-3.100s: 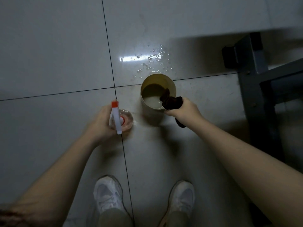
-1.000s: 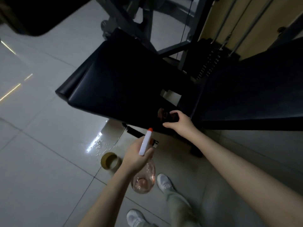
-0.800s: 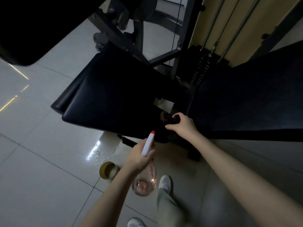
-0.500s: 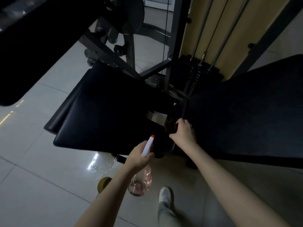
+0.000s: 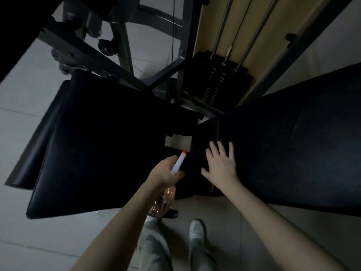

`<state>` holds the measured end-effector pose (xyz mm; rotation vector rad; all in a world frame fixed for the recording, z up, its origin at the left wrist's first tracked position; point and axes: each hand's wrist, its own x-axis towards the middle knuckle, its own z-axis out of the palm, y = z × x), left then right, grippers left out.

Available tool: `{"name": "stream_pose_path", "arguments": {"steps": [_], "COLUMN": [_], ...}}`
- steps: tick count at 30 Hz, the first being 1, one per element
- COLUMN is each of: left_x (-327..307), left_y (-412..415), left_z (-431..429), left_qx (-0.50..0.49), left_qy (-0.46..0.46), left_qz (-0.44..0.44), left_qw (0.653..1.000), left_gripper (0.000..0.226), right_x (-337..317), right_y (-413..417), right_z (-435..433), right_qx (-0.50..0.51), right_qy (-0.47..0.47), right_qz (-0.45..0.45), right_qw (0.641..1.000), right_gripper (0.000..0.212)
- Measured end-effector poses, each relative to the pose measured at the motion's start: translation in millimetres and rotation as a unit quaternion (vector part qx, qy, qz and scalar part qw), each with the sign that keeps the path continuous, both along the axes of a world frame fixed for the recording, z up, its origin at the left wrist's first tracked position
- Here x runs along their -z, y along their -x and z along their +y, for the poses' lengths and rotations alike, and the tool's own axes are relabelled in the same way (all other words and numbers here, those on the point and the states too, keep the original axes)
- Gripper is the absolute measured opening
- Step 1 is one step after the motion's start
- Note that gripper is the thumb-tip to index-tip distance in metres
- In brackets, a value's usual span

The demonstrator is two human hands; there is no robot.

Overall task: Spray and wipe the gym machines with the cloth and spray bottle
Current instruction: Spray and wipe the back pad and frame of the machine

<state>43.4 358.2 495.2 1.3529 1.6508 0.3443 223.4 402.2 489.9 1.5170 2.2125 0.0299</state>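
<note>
My left hand is closed round a clear spray bottle whose white, orange-tipped nozzle points up and away. It hangs over the near edge of a black padded seat of the gym machine. My right hand lies flat with its fingers spread on the dark gap between that seat and a second black pad on the right. A dark fold shows beside the index finger. The dark cloth cannot be told apart from the black padding.
The machine's grey steel frame crosses the upper left. A black weight stack with guide rods stands behind the pads against a yellow panel. The floor is pale tile. My white shoe is just below the seat edge.
I have stepped closer and now look down on the pads. My right hand, curled on the dark cloth before, has flattened with fingers spread. The cup on the floor has left the view.
</note>
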Motion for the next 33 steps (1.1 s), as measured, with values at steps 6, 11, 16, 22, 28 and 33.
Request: {"name": "stream_pose_path", "arguments": {"steps": [6, 11, 16, 22, 28, 33], "left_x": [16.9, 25.2, 40.1, 54.5, 64.4, 65.2], "left_y": [21.5, 18.1, 7.8, -7.2, -9.3, 4.2], "left_z": [33.6, 56.5, 80.4, 96.9, 90.2, 79.0], "left_qx": [0.082, 0.108, 0.080, 0.072, -0.018, 0.043], "left_qy": [0.045, 0.041, 0.031, 0.033, 0.068, 0.106], "left_qz": [-0.022, -0.031, -0.087, -0.149, -0.164, -0.183], "left_qw": [0.995, 0.993, 0.993, 0.986, 0.984, 0.976], "left_gripper": [0.035, 0.041, 0.026, 0.030, 0.026, 0.029], "right_x": [3.1, -18.1, -0.5, 10.3, 17.3, 19.3], "right_y": [5.6, -3.1, -9.5, -8.3, -4.0, -3.2], "right_z": [-1.0, 20.8, 28.2, 33.4, 43.6, 46.3], "right_qx": [0.079, 0.161, 0.132, 0.132, 0.138, 0.136], "right_qy": [-0.141, -0.238, -0.242, -0.265, -0.257, -0.258], "right_qz": [0.084, 0.073, 0.084, 0.101, 0.103, 0.108], "right_qw": [0.983, 0.955, 0.957, 0.950, 0.951, 0.951], "right_gripper": [0.039, 0.030, 0.042, 0.036, 0.036, 0.036]}}
